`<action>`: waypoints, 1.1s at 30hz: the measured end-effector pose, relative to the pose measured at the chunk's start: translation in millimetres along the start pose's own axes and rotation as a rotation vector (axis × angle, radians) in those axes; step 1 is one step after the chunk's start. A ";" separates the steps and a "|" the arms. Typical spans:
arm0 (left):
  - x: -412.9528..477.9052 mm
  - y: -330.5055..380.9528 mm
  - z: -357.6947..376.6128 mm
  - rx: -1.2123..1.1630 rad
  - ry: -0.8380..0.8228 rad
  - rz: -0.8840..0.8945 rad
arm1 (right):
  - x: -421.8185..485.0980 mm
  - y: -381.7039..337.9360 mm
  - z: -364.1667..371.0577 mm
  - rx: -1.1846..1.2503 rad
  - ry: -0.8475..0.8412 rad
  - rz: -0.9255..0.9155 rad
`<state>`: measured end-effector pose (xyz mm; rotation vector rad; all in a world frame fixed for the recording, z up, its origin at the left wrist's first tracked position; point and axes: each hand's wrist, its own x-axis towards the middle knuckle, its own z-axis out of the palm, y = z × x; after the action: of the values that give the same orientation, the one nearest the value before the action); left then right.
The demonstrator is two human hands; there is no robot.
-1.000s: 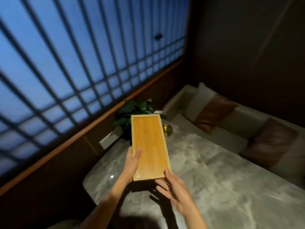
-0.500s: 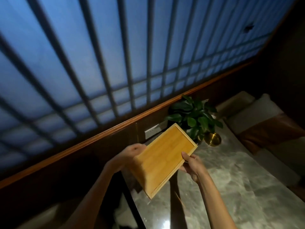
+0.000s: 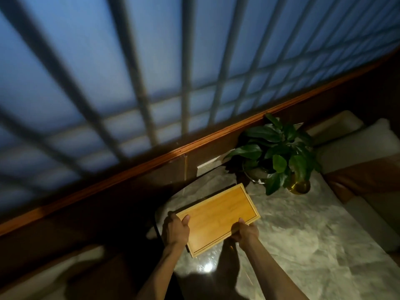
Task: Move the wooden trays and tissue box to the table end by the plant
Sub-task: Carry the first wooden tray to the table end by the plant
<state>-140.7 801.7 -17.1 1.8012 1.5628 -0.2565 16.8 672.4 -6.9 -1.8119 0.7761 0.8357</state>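
Progress looks like roughly the first placement of several: one wooden tray [image 3: 217,219] is at the desk [image 3: 303,230] end near the plant [image 3: 279,152], held low over the marble corner by both hands. Whether its underside already touches the surface cannot be told from this angle. The left hand [image 3: 176,231] is clamped on the tray's near-left corner with the thumb over the rim, and the right hand [image 3: 245,232] is clamped on the near long edge, thumb on top. No other trays and no tissue box appear in view, so by that judgement the rest of the task is still to be done, beginning with letting go of this tray.

Compared with half a second earlier, the tray has dropped from a steep tilt in the air in front of the wall to a nearly flat attitude just over the desk corner, with the plant beyond its far end. A second ago it was held lengthwise, pointing away from the person.
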 end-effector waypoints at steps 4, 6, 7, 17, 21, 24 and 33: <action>12.1 -11.2 16.8 0.146 -0.002 0.040 | 16.5 6.4 6.0 -0.097 0.120 -0.024; 17.5 -15.3 21.1 0.238 -0.035 0.029 | 25.3 8.0 7.2 -0.165 0.153 -0.038; 19.3 -16.7 22.4 0.276 -0.054 0.028 | 28.8 8.4 7.2 -0.193 0.160 -0.049; 31.7 -7.8 23.9 0.299 0.035 0.046 | 36.4 3.5 14.3 -0.385 0.203 -0.279; 63.4 14.6 15.6 0.251 0.132 0.161 | 53.0 -28.1 31.8 -0.394 0.151 -0.357; 80.6 27.1 15.1 0.136 0.139 0.163 | 65.3 -45.0 44.6 -0.365 0.129 -0.350; 102.2 51.2 23.4 -0.156 0.189 0.031 | 86.4 -63.1 62.9 -0.344 0.161 -0.280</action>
<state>-61.5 866.5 -73.3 1.7661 1.6346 0.0517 103.2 739.8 -65.2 -2.2541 0.4792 0.6729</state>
